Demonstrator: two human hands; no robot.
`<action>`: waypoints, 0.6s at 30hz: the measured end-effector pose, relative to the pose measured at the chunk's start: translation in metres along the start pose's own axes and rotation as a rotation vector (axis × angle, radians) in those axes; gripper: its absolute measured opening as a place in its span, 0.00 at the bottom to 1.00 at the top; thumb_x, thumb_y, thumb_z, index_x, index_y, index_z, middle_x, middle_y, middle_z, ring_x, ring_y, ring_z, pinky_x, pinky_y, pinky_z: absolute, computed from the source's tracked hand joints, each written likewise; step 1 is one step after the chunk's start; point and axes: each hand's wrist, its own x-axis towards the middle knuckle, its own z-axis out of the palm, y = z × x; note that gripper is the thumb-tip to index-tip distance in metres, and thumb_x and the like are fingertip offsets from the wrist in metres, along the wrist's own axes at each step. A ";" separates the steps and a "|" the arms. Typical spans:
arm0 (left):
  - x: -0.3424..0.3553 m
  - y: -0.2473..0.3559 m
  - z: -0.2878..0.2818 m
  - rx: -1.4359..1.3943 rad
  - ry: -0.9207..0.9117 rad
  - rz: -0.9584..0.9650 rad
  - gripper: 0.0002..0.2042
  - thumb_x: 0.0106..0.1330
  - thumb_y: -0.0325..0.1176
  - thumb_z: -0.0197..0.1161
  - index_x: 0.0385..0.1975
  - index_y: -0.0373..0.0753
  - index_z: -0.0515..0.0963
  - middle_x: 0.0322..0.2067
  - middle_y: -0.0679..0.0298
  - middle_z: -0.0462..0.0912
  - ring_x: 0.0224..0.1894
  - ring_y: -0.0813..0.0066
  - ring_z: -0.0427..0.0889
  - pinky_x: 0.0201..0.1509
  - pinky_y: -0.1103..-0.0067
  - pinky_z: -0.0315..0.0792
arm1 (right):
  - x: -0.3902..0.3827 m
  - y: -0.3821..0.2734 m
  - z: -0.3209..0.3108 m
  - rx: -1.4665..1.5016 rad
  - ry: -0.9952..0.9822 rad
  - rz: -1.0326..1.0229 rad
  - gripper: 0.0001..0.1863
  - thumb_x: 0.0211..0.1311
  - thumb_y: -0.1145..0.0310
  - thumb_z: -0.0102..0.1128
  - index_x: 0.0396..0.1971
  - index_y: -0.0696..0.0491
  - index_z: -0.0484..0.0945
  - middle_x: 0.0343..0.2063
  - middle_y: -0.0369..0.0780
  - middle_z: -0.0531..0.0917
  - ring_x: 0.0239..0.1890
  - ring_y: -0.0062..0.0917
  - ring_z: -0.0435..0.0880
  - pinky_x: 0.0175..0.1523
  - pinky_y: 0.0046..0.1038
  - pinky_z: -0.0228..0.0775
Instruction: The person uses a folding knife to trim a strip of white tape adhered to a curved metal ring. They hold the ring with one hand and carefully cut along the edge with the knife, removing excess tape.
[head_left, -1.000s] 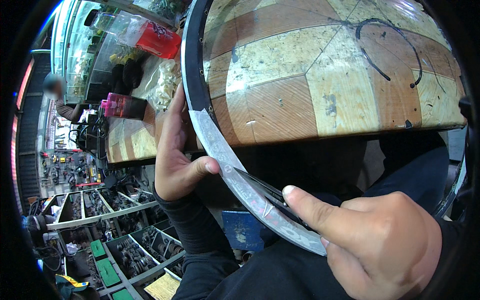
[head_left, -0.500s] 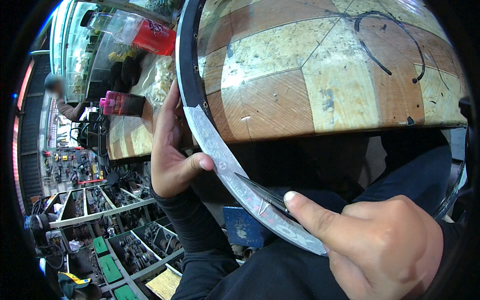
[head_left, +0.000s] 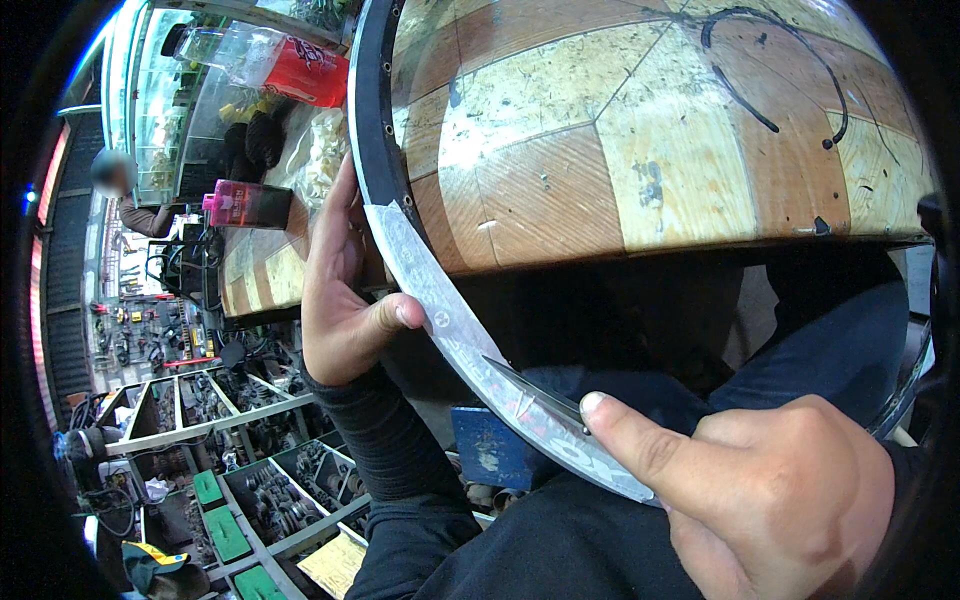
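A black bicycle wheel rim (head_left: 372,120) curves down from the table edge across my lap. Along its lower part lies a strip of pale, translucent decal film (head_left: 405,250) with light lettering, partly wrinkled. My left hand (head_left: 345,290) supports the rim from the left, its thumb against the film's edge and its fingers partly hidden behind the rim. In my closed right hand (head_left: 770,490) is a slim dark pointed tool (head_left: 535,390), mostly hidden by the fingers. The index finger presses along it, and its tip rests on the film.
A patterned wooden table (head_left: 540,200) carries a thin black cord (head_left: 840,90), a bottle of red liquid (head_left: 300,70) and a dark bottle with a pink cap (head_left: 250,205). Divided parts bins (head_left: 270,490) stand at lower left. Another person (head_left: 140,205) is at far left.
The tool's tip has shifted slightly right and down along the film, with my right hand. The rim and my left hand have barely moved.
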 end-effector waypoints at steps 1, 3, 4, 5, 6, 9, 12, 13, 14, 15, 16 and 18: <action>0.000 0.000 0.000 -0.006 0.000 0.002 0.67 0.36 0.54 0.84 0.73 0.26 0.46 0.69 0.46 0.60 0.72 0.57 0.59 0.75 0.68 0.51 | -0.001 -0.001 -0.001 -0.026 -0.015 0.003 0.27 0.55 0.83 0.56 0.58 0.60 0.75 0.21 0.50 0.78 0.24 0.43 0.79 0.30 0.37 0.71; 0.000 0.001 0.001 -0.021 0.001 0.006 0.67 0.37 0.53 0.84 0.73 0.26 0.46 0.69 0.46 0.60 0.72 0.57 0.60 0.75 0.68 0.51 | -0.002 -0.001 -0.001 -0.025 -0.012 -0.009 0.27 0.54 0.83 0.56 0.58 0.60 0.75 0.21 0.50 0.78 0.23 0.43 0.79 0.29 0.37 0.71; -0.002 0.002 0.001 -0.016 0.005 0.004 0.67 0.38 0.53 0.84 0.73 0.26 0.46 0.69 0.46 0.60 0.72 0.57 0.60 0.75 0.68 0.51 | -0.002 0.001 0.000 0.003 0.004 -0.027 0.27 0.54 0.83 0.56 0.58 0.60 0.75 0.21 0.50 0.78 0.23 0.43 0.79 0.29 0.37 0.71; -0.003 0.001 0.000 -0.013 0.008 0.002 0.66 0.38 0.53 0.84 0.73 0.26 0.46 0.69 0.46 0.60 0.72 0.57 0.60 0.75 0.68 0.52 | -0.002 0.003 0.002 0.024 0.016 -0.037 0.26 0.54 0.82 0.56 0.57 0.61 0.75 0.21 0.50 0.78 0.23 0.43 0.79 0.29 0.37 0.71; -0.004 0.001 -0.001 -0.008 0.013 0.000 0.66 0.38 0.52 0.84 0.73 0.26 0.46 0.69 0.46 0.60 0.72 0.57 0.60 0.75 0.68 0.52 | -0.002 0.005 0.004 0.044 0.025 -0.050 0.26 0.54 0.82 0.55 0.57 0.61 0.75 0.21 0.50 0.78 0.23 0.43 0.79 0.29 0.37 0.71; -0.006 0.001 -0.005 0.006 0.007 -0.017 0.66 0.39 0.52 0.84 0.73 0.26 0.46 0.69 0.46 0.61 0.72 0.58 0.61 0.74 0.68 0.52 | 0.002 0.001 0.000 0.019 -0.007 -0.075 0.26 0.54 0.82 0.55 0.57 0.62 0.76 0.21 0.50 0.78 0.23 0.43 0.79 0.29 0.38 0.71; 0.005 0.000 0.007 -0.037 -0.035 0.009 0.66 0.39 0.53 0.83 0.73 0.26 0.46 0.68 0.46 0.61 0.71 0.58 0.61 0.74 0.68 0.53 | -0.006 -0.019 -0.013 -0.116 -0.036 -0.044 0.25 0.55 0.82 0.56 0.56 0.62 0.76 0.21 0.50 0.78 0.23 0.43 0.79 0.29 0.38 0.71; 0.012 -0.001 0.013 -0.048 -0.073 0.024 0.65 0.39 0.53 0.83 0.73 0.26 0.46 0.68 0.46 0.62 0.71 0.58 0.61 0.74 0.68 0.53 | -0.013 -0.024 -0.014 -0.140 -0.017 -0.003 0.25 0.55 0.81 0.56 0.56 0.62 0.76 0.21 0.50 0.78 0.24 0.43 0.79 0.29 0.38 0.71; 0.007 -0.001 0.004 -0.015 -0.049 0.024 0.65 0.39 0.53 0.83 0.73 0.26 0.46 0.68 0.46 0.62 0.71 0.58 0.61 0.74 0.68 0.53 | -0.009 -0.019 -0.012 -0.121 -0.036 -0.013 0.25 0.55 0.81 0.56 0.56 0.61 0.76 0.21 0.50 0.78 0.24 0.43 0.79 0.29 0.38 0.72; 0.002 -0.001 -0.002 0.014 -0.030 0.025 0.65 0.39 0.53 0.83 0.73 0.26 0.47 0.68 0.46 0.62 0.71 0.59 0.61 0.74 0.68 0.53 | -0.006 -0.015 -0.010 -0.103 -0.051 -0.019 0.25 0.55 0.81 0.56 0.56 0.61 0.76 0.21 0.50 0.78 0.24 0.43 0.79 0.30 0.38 0.72; -0.003 -0.001 -0.005 0.029 -0.009 0.020 0.65 0.40 0.53 0.83 0.73 0.26 0.47 0.68 0.47 0.62 0.71 0.59 0.61 0.74 0.68 0.53 | -0.005 -0.005 -0.004 -0.049 -0.049 -0.019 0.25 0.56 0.81 0.56 0.56 0.61 0.76 0.21 0.50 0.78 0.24 0.43 0.79 0.30 0.37 0.72; -0.006 0.000 -0.007 0.038 0.009 0.017 0.65 0.40 0.53 0.83 0.72 0.26 0.47 0.68 0.47 0.62 0.71 0.59 0.61 0.74 0.68 0.53 | -0.007 0.003 -0.003 -0.047 -0.077 -0.016 0.24 0.56 0.80 0.56 0.56 0.60 0.77 0.21 0.50 0.78 0.24 0.42 0.80 0.30 0.37 0.72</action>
